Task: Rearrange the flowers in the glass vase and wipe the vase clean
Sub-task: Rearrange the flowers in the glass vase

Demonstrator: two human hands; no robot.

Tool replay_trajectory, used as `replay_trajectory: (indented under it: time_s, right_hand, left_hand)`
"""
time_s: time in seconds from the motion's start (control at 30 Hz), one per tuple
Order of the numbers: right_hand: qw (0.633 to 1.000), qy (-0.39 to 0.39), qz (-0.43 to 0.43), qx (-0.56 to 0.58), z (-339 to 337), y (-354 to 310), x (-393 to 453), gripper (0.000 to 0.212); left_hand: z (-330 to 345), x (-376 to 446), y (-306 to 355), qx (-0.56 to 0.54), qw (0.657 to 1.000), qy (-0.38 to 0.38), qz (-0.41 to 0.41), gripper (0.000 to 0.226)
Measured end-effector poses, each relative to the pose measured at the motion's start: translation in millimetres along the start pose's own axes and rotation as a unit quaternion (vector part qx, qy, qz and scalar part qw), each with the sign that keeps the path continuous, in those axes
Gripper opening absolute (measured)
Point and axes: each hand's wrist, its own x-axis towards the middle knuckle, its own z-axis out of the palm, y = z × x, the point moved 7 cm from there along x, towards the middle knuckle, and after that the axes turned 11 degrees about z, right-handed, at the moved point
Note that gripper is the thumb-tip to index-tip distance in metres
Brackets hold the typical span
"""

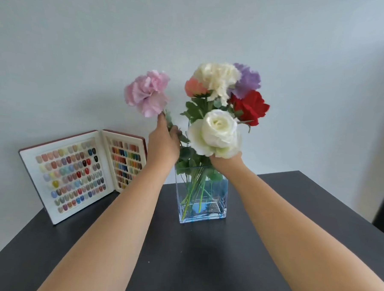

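Glass, clear and square-sided, forms the tall rectangular vase (200, 197) that stands near the middle of the dark grey worktop (203, 257), with pale blue tints showing through its lower walls; whether it holds water I cannot tell. Inside it a cluster of thin green stems (193, 190) crosses and fans upward, carrying a cream ruffled bloom (217, 76), a lilac ruffled bloom (249, 80), a small coral bloom (194, 87), a deep red rose (249, 107) and a large white rose (216, 133) at the front.

The left hand (164, 141) is closed around the stem just below a pink ruffled carnation (147, 93), holding that flower out to the left of the bunch and apart from the other heads. It looks drawn aside so it can be reset at a new spot in the arrangement. The right hand (227, 162) reaches in just beneath the white rose, above the vase rim; its fingers are hidden by the petals, so I cannot tell whether it grips a stem or only steadies the bunch. Steadying would make sense, since pulling one stem could drag its neighbours.

Leaning against the pale wall at the left stands an open red-edged book of coloured nail samples (80, 173), well apart from the vase. No cloth is in sight, so wiping seems not yet begun.
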Motion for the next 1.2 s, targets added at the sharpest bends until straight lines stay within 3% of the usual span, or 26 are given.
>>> replay_trajectory:
  time_s: [0.07, 0.13, 0.23, 0.33, 0.43, 0.57, 0.67, 0.73, 0.83, 0.93, 1.03, 1.1, 1.2]
  right_hand:
    - [0.993, 0.037, -0.110, 0.004, 1, -26, -14, 0.045]
    - [0.976, 0.115, -0.166, -0.079, 2, -44, -22, 0.057]
    - [0.969, 0.183, -0.159, -0.052, -2, -54, -29, 0.068]
    - [0.966, 0.204, -0.140, -0.074, 3, -50, -31, 0.075]
    - [0.969, 0.194, -0.124, -0.092, 11, -41, -33, 0.079]
    - [0.968, 0.187, -0.150, -0.071, 21, -22, -40, 0.093]
    - [0.969, 0.176, -0.169, -0.025, 26, 0, -50, 0.100]
    - [0.970, 0.167, -0.177, 0.006, 27, 12, -56, 0.097]
    - [0.970, 0.140, -0.190, 0.063, 26, 25, -60, 0.089]
    - [0.954, 0.129, -0.186, 0.196, 12, 37, -56, 0.073]
    - [0.935, 0.143, -0.126, 0.299, -10, 47, -37, 0.054]
    - [0.945, 0.116, -0.093, 0.291, -18, 45, -19, 0.046]
    - [0.977, 0.036, -0.106, 0.183, -14, 33, -1, 0.037]
  left_hand:
    - [7, 9, -3, -0.016, 0.999, -0.037, 0.002, 0.053]
    - [14, 15, -9, -0.074, 0.994, -0.081, -0.015, 0.038]
    - [23, 17, -18, -0.169, 0.975, -0.116, -0.081, 0.021]
    - [25, 14, -13, -0.214, 0.961, -0.146, -0.092, 0.030]
    - [26, -1, -17, -0.172, 0.967, -0.165, -0.090, 0.015]
    - [26, -38, -29, -0.037, 0.967, -0.226, -0.108, 0.006]
    - [18, -54, -27, -0.010, 0.969, -0.237, -0.074, 0.062]
    - [13, -62, -26, -0.004, 0.973, -0.221, -0.064, 0.068]
    - [13, -73, -25, -0.013, 0.978, -0.197, -0.071, 0.053]
    - [10, -86, -18, -0.053, 0.992, -0.113, -0.028, 0.047]
    - [11, -102, -9, -0.078, 0.996, -0.044, 0.010, 0.041]
    - [17, -109, -12, -0.105, 0.994, -0.023, -0.020, 0.046]
    - [30, -107, -16, -0.146, 0.987, -0.036, -0.056, 0.053]
